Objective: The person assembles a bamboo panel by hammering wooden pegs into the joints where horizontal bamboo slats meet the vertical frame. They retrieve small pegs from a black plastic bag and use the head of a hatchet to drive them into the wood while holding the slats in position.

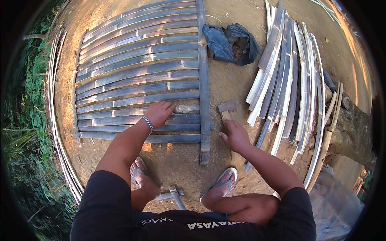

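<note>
A panel of dark split-bamboo slats lies on the ground in front of me, its slats running crosswise. A long dark bamboo rail crosses their right ends. My left hand rests on the near slats, its fingers laid over them, with a metal bracelet at the wrist. To the right of the rail, my right hand is closed round the wooden handle of a hammer. The blocky head shows beyond my fingers. The lower handle shows in part below my hand.
A black plastic bag with small brown bits inside sits open beyond the rail. Many loose bamboo strips are piled at right, near a log. Long thin poles edge the greenery at left. Short pieces lie between my sandalled feet.
</note>
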`<action>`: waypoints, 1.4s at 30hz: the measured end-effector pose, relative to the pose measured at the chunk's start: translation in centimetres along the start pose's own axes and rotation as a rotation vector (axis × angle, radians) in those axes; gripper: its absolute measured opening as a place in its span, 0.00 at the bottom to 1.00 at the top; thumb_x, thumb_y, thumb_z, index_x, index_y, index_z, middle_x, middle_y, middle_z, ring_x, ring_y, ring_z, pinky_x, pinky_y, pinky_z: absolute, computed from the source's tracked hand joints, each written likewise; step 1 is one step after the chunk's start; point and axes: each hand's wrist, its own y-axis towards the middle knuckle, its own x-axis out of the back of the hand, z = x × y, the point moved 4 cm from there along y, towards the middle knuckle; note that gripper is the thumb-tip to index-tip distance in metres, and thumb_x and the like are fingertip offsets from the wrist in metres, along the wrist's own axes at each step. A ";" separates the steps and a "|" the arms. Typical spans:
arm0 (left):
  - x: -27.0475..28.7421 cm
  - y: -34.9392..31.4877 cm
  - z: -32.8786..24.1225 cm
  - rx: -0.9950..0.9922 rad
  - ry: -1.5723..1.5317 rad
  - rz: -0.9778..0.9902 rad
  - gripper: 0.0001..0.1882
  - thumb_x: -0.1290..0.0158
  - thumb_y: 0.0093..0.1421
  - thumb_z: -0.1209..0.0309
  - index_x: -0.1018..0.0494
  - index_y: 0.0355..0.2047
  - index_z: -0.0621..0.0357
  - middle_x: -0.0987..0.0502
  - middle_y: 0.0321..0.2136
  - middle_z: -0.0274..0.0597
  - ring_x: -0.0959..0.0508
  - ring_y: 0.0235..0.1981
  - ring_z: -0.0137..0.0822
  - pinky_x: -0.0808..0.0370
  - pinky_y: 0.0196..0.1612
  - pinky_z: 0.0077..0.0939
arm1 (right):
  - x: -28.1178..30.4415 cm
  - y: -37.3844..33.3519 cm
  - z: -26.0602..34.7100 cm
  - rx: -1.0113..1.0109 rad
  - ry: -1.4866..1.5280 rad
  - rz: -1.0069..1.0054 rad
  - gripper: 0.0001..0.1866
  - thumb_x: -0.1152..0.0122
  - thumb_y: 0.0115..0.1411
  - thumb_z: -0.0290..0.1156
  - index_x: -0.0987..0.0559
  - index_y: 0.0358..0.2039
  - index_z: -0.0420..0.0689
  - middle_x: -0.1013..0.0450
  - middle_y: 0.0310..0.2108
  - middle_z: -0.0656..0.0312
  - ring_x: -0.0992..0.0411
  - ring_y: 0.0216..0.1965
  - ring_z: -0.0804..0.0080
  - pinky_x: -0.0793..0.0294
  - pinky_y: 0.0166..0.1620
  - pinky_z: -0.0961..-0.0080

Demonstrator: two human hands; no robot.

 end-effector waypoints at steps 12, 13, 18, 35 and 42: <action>0.5 0.3 0.7 0.033 0.012 -0.024 0.21 0.46 0.69 0.62 0.26 0.59 0.56 0.22 0.50 0.40 0.22 0.52 0.42 0.23 0.55 0.38 | -3.4 7.0 4.6 -0.220 0.220 -0.003 0.34 0.35 0.65 0.43 0.29 0.65 0.35 0.24 0.56 0.42 0.25 0.58 0.44 0.26 0.60 0.54; 0.4 0.1 0.7 0.045 0.012 -0.028 0.21 0.46 0.69 0.61 0.26 0.59 0.56 0.22 0.50 0.40 0.22 0.53 0.42 0.23 0.56 0.38 | -3.6 7.0 4.8 -0.221 0.214 -0.027 0.35 0.35 0.65 0.43 0.30 0.66 0.34 0.24 0.56 0.42 0.25 0.58 0.44 0.26 0.60 0.54; 0.0 0.1 0.6 0.066 -0.023 -0.083 0.22 0.45 0.69 0.62 0.25 0.60 0.57 0.22 0.52 0.41 0.23 0.53 0.42 0.24 0.57 0.38 | -4.4 6.9 4.3 -0.194 0.244 -0.082 0.36 0.36 0.66 0.42 0.32 0.68 0.34 0.24 0.56 0.41 0.25 0.58 0.43 0.27 0.61 0.55; -0.2 -3.2 0.7 0.641 -0.167 -0.354 0.24 0.41 0.67 0.56 0.24 0.58 0.56 0.17 0.48 0.45 0.21 0.52 0.47 0.29 0.62 0.47 | -5.5 7.3 3.4 -0.207 0.234 -0.099 0.36 0.34 0.65 0.41 0.32 0.69 0.37 0.25 0.57 0.38 0.26 0.58 0.41 0.27 0.61 0.55; -0.6 -7.1 4.9 1.255 -0.186 -0.343 0.27 0.43 0.66 0.52 0.25 0.59 0.55 0.17 0.47 0.43 0.24 0.57 0.46 0.36 0.67 0.50 | -3.0 7.0 7.4 -0.069 0.140 -0.350 0.34 0.30 0.61 0.34 0.28 0.68 0.45 0.27 0.47 0.49 0.29 0.56 0.48 0.27 0.57 0.55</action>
